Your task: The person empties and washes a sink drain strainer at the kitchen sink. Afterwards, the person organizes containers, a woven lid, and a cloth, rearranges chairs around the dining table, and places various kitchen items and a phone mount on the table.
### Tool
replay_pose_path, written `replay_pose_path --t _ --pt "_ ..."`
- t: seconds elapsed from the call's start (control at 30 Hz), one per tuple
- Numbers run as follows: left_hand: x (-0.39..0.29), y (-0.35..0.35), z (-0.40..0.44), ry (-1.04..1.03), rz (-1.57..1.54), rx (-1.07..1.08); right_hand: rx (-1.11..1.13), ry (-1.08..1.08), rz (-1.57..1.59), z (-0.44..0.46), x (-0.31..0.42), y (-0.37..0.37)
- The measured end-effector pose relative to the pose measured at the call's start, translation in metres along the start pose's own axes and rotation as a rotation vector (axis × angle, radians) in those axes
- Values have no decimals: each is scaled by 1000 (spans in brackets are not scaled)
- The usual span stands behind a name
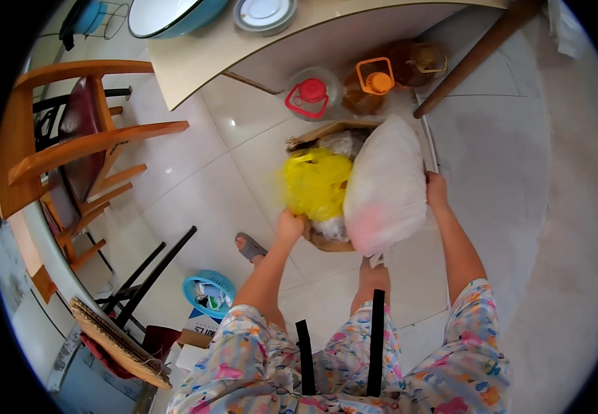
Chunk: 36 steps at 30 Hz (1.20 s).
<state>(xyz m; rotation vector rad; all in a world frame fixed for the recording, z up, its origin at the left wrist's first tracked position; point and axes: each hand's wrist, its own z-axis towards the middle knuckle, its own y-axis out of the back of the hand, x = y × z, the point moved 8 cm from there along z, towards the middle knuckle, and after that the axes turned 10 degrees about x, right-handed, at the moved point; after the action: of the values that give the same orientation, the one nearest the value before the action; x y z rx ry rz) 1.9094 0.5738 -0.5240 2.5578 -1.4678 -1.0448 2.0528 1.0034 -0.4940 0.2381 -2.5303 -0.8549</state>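
Observation:
A cardboard box [331, 243] filled with plastic bags is in front of my legs. On its left side lies a crumpled yellow plastic bag [317, 183]. A large, bulging white plastic bag [386, 186] covers the right side, with something pinkish showing through near its bottom. Clear crumpled plastic [331, 228] shows beneath the yellow bag. My left hand [291, 225] is closed at the box's left edge, just below the yellow bag. At the right edge, beside the white bag, my right hand [436, 189] grips the box, its fingertips partly hidden.
Under the table [326, 34] stand a clear jug with a red cap [311, 93] and jugs of amber liquid [368, 90]. A wooden table leg [478, 55] slants at upper right. Wooden chairs [99, 148] stand left. A blue basket [190, 288] sits near my left foot.

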Motion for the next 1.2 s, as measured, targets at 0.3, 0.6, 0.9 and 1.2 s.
replay_pose_path --t 0.3,0.6,0.9,1.2 --pt "-84 -119 32 -88 -165 185 -100 60 367 70 -81 74" --pt "-85 -112 -30 116 -194 -172 -226 -13 182 0 -37 114" --pt "-68 -126 -124 -47 -405 -208 -271 295 69 -147 28 51" --pt "21 -5 -302 -127 -569 -318 398 603 262 -357 187 -102"
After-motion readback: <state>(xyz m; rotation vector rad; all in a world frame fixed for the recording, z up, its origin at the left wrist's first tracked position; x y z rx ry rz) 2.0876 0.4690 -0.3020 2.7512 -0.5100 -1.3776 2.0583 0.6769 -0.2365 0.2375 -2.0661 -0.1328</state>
